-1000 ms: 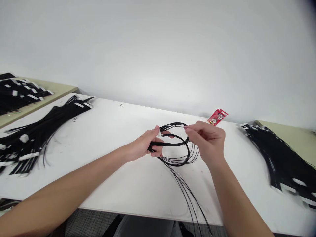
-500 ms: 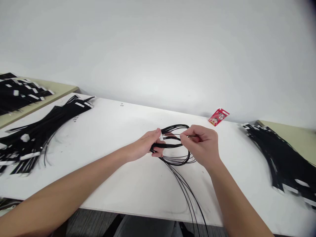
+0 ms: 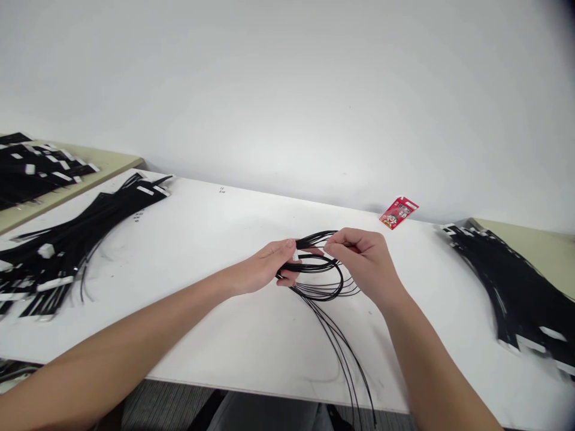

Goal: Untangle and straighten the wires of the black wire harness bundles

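A looped bundle of thin black cables (image 3: 309, 268) is gripped by my left hand (image 3: 274, 263), thumb on top and fingers curled beneath. A small white piece (image 3: 295, 255) shows beside that thumb. At the right side of the loops, my right hand (image 3: 366, 257) is closed in a pinch, thumb against index finger, on what seems to be a strand; the fingers hide most of it. Several loose cable ends (image 3: 344, 347) trail down over the front edge of the table.
On the white table (image 3: 215, 341) lie black cable bundles with white tags at the left (image 3: 103, 215) and right (image 3: 516, 287). A red packet (image 3: 399, 212) rests near the wall (image 3: 287, 96). More tagged cables (image 3: 27, 170) lie on a beige surface (image 3: 112, 160) at far left.
My right hand has shifted slightly left, and its fingers have closed up more. The upper loops between the hands sit a little lower and flatter. My left hand keeps its hold.
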`<state>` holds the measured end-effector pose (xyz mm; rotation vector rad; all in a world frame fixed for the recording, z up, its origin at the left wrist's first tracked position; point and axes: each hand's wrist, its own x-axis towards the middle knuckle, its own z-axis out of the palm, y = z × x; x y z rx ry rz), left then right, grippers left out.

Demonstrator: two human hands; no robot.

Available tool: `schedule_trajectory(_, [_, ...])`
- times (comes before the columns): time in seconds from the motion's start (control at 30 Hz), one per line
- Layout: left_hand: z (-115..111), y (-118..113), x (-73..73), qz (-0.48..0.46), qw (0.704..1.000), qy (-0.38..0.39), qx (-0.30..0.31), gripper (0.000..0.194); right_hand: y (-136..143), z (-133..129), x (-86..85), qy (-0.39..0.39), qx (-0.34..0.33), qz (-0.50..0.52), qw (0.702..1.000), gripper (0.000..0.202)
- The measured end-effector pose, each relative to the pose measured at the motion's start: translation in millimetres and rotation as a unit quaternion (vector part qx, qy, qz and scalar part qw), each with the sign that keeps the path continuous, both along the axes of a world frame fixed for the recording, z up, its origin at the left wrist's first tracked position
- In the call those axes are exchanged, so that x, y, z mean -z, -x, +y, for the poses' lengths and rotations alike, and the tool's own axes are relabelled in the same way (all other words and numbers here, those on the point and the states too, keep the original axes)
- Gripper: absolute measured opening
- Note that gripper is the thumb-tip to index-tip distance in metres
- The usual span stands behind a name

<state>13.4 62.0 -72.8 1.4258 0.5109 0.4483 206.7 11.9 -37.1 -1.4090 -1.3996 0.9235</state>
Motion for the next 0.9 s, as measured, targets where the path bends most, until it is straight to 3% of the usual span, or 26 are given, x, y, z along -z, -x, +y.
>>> schedule_trajectory(0.1, [0,-1,3.7,-0.005,1.0,-0.001,-0.005,0.05,3,1,5.4,-0.012,-0.007,-0.005,1.0,0.012])
schedule_trajectory(0.3, [0,-2,2.1,0.017,0.999,0.048,-0.008,0.046,9,2,13.1,-0.131,-0.009,-0.094,0.987,0.011])
schedule_trajectory(0.67, [4,-7,12.8,-0.023,0.987,0.158,-0.025,0.043,12,12,31.0,-0.109,-0.037,-0.063,0.991,0.015])
schedule_trajectory(0.73, [5,-8,13.0,-0.035,0.984,0.169,-0.039,0.044,9,17,32.9,-0.112,0.013,0.0,0.994,0.015])
schedule_trajectory(0.83, [6,-8,10.9,-0.082,0.968,0.217,-0.092,0.047,-1,28,38.7,-0.125,0.152,0.117,0.973,0.03])
schedule_trajectory(0.9, [6,-7,8.2,-0.108,0.959,0.234,-0.122,0.048,-7,34,45.3,-0.107,0.186,0.146,0.966,0.029])
